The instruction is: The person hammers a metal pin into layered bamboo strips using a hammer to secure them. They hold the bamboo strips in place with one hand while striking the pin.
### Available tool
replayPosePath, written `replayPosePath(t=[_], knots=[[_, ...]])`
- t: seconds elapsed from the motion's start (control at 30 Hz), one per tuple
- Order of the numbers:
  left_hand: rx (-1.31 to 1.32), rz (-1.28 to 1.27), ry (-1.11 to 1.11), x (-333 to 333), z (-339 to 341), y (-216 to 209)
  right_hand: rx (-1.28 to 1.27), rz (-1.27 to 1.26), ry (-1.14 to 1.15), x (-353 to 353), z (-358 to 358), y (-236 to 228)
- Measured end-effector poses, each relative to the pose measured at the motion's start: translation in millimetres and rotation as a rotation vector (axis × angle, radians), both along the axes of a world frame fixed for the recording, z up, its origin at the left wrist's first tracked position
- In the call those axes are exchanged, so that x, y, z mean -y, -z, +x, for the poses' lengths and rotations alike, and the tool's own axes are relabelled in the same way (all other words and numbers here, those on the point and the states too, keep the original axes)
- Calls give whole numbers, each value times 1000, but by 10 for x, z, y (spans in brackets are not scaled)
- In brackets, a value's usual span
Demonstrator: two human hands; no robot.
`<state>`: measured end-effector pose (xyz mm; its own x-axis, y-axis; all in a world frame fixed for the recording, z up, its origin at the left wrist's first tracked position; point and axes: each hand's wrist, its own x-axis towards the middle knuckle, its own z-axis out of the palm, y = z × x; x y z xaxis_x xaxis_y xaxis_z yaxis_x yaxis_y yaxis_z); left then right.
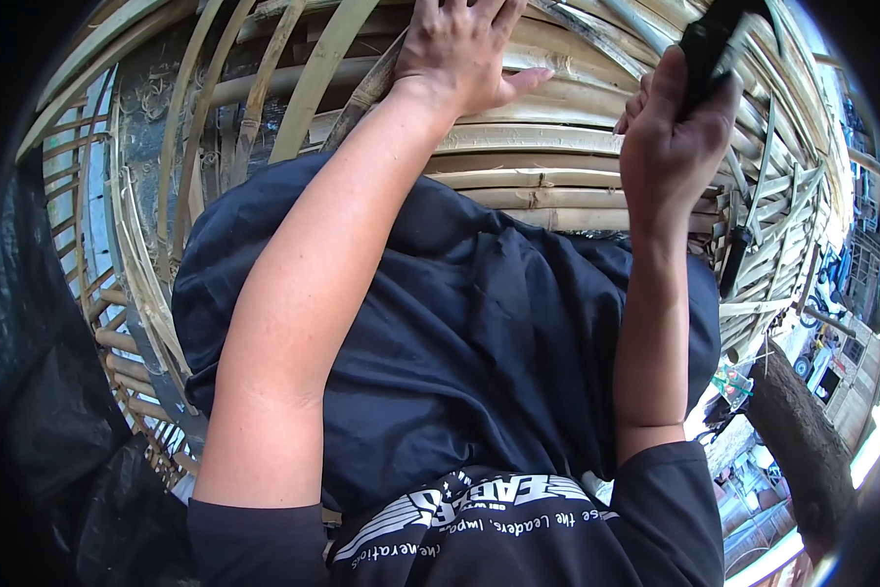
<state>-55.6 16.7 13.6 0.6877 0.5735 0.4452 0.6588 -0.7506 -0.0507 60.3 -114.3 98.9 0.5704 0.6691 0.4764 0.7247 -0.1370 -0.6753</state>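
Observation:
My left hand [457,54] rests flat with fingers spread on pale split-bamboo slats [547,140] at the top middle. The fingertips run out of the picture's upper edge. Farther right, my right hand [676,147] is raised with its fingers wrapped around a black tool [711,54]. Its dark outline is partly blurred and reaches the top rim, so its exact kind cannot be made out. Long bamboo strips [322,78] fan out to the left of my left hand.
Dark cloth [479,323] covers my lap against the slats. A black handle-like object [737,259] lies by the strips at right. Black sheeting [48,362] hangs at far left. A thick log [800,440] and a parked motorbike [819,293] appear at right.

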Motion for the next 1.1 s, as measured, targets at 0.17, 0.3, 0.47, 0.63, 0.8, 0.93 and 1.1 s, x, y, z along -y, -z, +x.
replayPosePath(t=[0.17,0.3,0.47,0.63,0.8,0.93,1.1], knots=[[-40,-132,16,43,-30,-36,219,-407,-111,40,-1,23],[21,-52,29,30,3,45,104,-19,22,15,-120,18],[-6,-54,16,-54,-1,55,43,-257,-126,33,-49,-85],[-58,-76,21,56,-39,48,-74,-462,-64,15,-41,80],[89,-36,36,-37,10,82,-66,102,13,23,-65,75],[-25,-81,35,76,-70,9,59,-208,-112,68,-96,67],[20,-11,7,12,-37,33,173,-272,-43,79,19,203]])
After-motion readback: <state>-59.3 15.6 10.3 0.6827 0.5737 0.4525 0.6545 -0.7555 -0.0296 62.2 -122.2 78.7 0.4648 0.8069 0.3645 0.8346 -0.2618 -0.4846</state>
